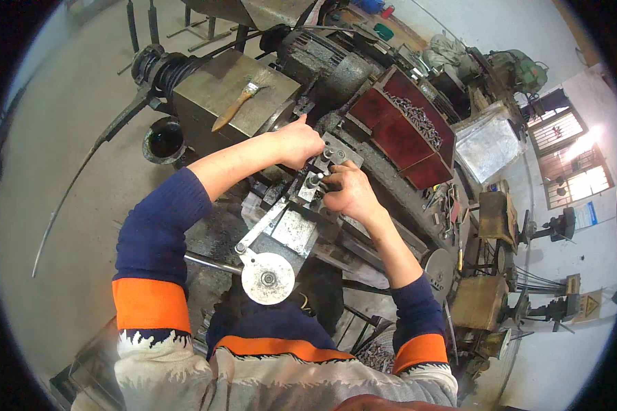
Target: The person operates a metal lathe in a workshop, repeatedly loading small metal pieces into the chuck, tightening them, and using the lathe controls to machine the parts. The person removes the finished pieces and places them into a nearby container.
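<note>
In front of me is a small bench machine with a metal slide and clamping fixture (308,188) carrying upright bolts. My left hand (298,142) is at the far end of the fixture, beside the spindle housing. One of its fingertips points up towards the spindle, while the other fingers are curled; anything between them is hidden. My right hand (351,193) rests on the fixture's right side. Its bent fingers press close to a bolt (315,179), and whatever they pinch is too small to make out. A lever arm (262,225) runs to a round metal disc (268,278) near my body.
A brush (236,106) lies on the metal headstock cover (206,89). Right of the fixture stands a dark red tray (391,130) holding many small metal parts. A dark pot (163,140) hangs at the left. Hand tools (454,205) and more machines (483,298) are at the right.
</note>
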Demonstrator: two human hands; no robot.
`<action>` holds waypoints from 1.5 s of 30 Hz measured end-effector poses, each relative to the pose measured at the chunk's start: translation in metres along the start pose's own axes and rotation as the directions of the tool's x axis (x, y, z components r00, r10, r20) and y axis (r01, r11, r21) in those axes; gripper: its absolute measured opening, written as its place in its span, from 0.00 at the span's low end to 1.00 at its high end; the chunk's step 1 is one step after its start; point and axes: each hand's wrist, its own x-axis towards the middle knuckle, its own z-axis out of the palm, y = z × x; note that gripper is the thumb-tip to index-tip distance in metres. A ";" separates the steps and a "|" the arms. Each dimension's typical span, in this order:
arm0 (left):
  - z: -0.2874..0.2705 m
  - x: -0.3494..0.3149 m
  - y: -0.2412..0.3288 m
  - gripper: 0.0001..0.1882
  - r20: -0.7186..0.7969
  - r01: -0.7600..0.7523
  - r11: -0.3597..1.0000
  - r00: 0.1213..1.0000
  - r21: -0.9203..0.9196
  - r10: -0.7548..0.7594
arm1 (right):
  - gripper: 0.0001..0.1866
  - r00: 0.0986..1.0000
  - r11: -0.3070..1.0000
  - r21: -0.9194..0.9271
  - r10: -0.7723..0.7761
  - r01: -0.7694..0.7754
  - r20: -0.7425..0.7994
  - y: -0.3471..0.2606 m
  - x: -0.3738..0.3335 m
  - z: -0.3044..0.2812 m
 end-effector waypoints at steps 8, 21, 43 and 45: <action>0.000 -0.001 -0.001 0.09 0.019 0.028 1.000 0.999 -0.012 -0.027 | 0.15 0.999 1.000 0.006 -0.008 0.008 -0.035 -0.008 0.000 -0.001; 0.006 0.001 -0.003 0.08 -0.017 0.012 1.000 1.000 -0.019 -0.012 | 0.13 0.998 0.999 0.031 -0.014 0.016 -0.063 -0.008 0.001 0.003; 0.002 0.000 -0.001 0.08 -0.021 0.022 1.000 1.000 0.021 -0.021 | 0.18 0.991 0.991 0.096 -0.079 0.089 -0.104 0.012 -0.004 0.006; 0.001 -0.001 -0.002 0.07 -0.037 0.006 1.000 0.999 -0.022 -0.007 | 0.16 0.995 0.992 0.101 -0.074 0.081 -0.070 0.013 -0.002 0.004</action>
